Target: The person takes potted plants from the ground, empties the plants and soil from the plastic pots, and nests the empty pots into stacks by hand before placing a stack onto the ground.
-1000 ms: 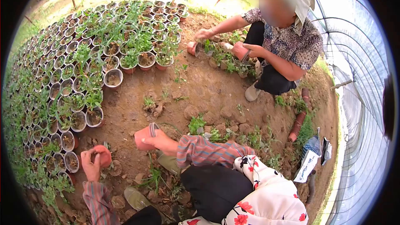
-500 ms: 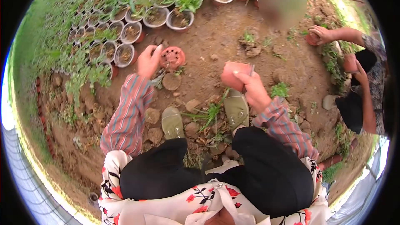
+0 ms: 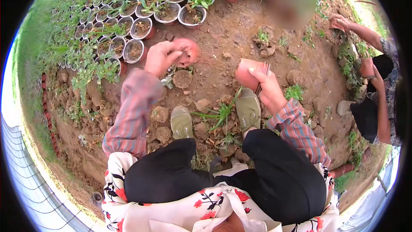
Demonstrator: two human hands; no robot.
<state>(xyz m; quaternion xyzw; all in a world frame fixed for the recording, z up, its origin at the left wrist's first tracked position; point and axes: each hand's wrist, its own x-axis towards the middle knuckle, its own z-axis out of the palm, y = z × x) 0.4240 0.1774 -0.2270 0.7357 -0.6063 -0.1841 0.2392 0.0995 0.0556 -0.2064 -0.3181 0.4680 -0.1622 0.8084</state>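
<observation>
At the centre left, my left hand [image 3: 162, 57] grips the edge of a reddish plastic pot [image 3: 187, 52], whose base with holes faces me; both are slightly blurred. My right hand [image 3: 270, 87] is closed round a small stack of terracotta-coloured pots [image 3: 250, 74], with several rims showing at their right side. Below the left pot, a round clod of soil [image 3: 182, 78] lies on the ground. A green grassy plant [image 3: 222, 114] stands between my two shoes.
Rows of potted seedlings [image 3: 141, 28] fill the upper left. At the right, a co-worker's hands [image 3: 341, 22] hold pots. Several soil clods [image 3: 159, 114] lie near my left shoe [image 3: 181, 122]. A leafy weed [image 3: 294, 93] grows right of my right hand.
My left hand has moved slightly right and up, now with the pot in its fingers. My right hand keeps its stack, which has turned slightly. The co-worker's upper hand has shifted up.
</observation>
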